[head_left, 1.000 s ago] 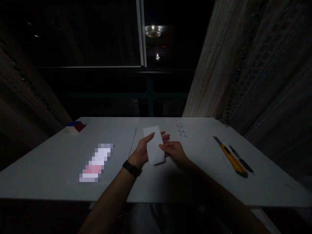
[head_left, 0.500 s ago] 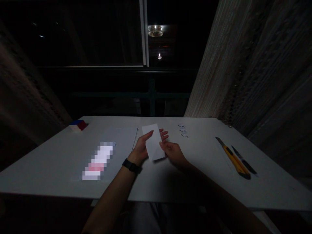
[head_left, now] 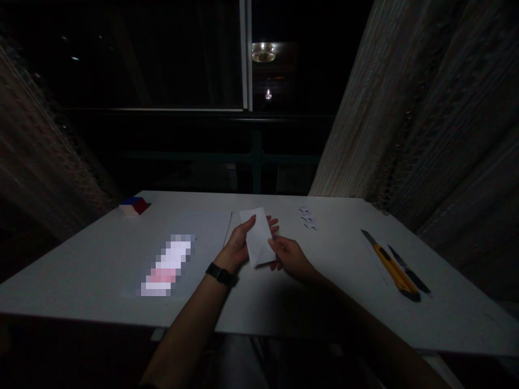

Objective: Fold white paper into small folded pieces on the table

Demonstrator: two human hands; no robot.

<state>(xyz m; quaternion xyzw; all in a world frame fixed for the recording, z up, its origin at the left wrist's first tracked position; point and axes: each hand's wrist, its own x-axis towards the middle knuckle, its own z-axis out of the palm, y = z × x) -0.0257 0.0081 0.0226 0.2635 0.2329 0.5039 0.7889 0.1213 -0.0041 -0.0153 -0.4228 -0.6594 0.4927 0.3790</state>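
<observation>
Both hands hold a folded white paper (head_left: 258,235) just above the white table (head_left: 93,270). My left hand (head_left: 237,248), with a dark watch on its wrist, cups the paper from the left; its fingers reach behind the sheet and its thumb lies on the front. My right hand (head_left: 288,256) pinches the paper's lower right edge. The paper stands tilted, with its upper end pointing away from me.
A yellow utility knife (head_left: 392,267) and a dark pen (head_left: 409,268) lie at the right. Small paper scraps (head_left: 308,218) sit behind the hands. Flat sheets (head_left: 203,227) lie to the left, and a coloured cube (head_left: 133,206) sits at the far left corner. Curtains hang at both sides.
The hands keep their grip on the paper, which looks slightly shorter and more upright. The view has shifted a little to the left.
</observation>
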